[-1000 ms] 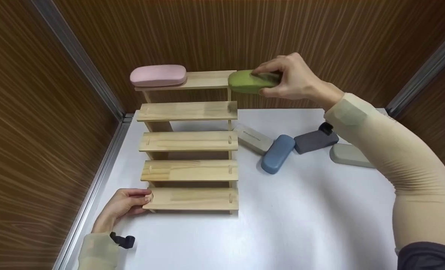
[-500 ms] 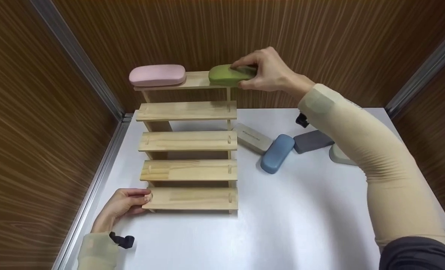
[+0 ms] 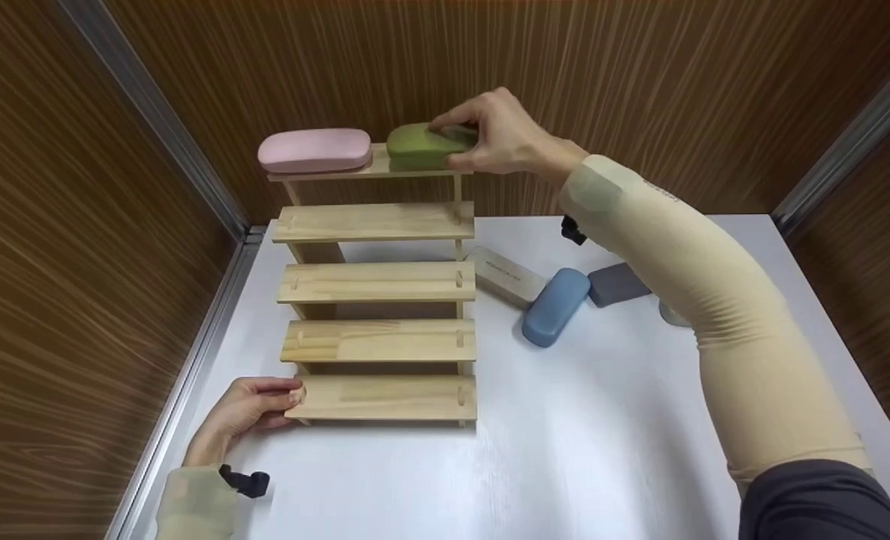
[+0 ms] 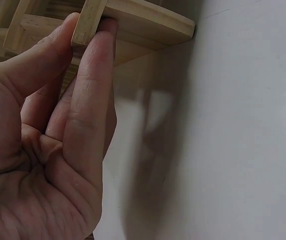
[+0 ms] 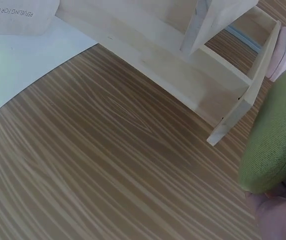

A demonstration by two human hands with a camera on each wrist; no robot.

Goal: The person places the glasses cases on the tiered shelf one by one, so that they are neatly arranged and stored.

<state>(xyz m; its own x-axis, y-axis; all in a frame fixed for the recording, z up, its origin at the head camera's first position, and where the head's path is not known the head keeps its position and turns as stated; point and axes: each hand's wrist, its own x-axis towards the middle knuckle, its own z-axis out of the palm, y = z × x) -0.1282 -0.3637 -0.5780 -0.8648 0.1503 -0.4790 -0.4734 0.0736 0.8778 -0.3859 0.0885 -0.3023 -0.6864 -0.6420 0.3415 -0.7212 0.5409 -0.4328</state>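
A tiered wooden rack (image 3: 377, 281) with several shelf boards stands on the white table. A pink glasses case (image 3: 315, 150) lies on the left half of its top board. My right hand (image 3: 501, 135) grips the right end of a green glasses case (image 3: 419, 146), thumb in front and fingers over the top. This case is over the top board's right half, a small gap from the pink one; I cannot tell whether it touches the wood. In the left wrist view, my left hand (image 4: 78, 120) pinches the left end of the lowest board (image 4: 90, 22) between thumb and fingers.
Right of the rack, a light grey case (image 3: 506, 277) with lettering, a blue case (image 3: 556, 307) and a dark grey case (image 3: 617, 285) lie close together. A pale case (image 3: 672, 315) is mostly hidden by my right forearm. Wood-grain walls (image 3: 640, 90) enclose the table.
My right hand has carried the green glasses case leftward, from the rack's right end to over the top board near the pink case. My left hand has stayed in place on the lowest board.
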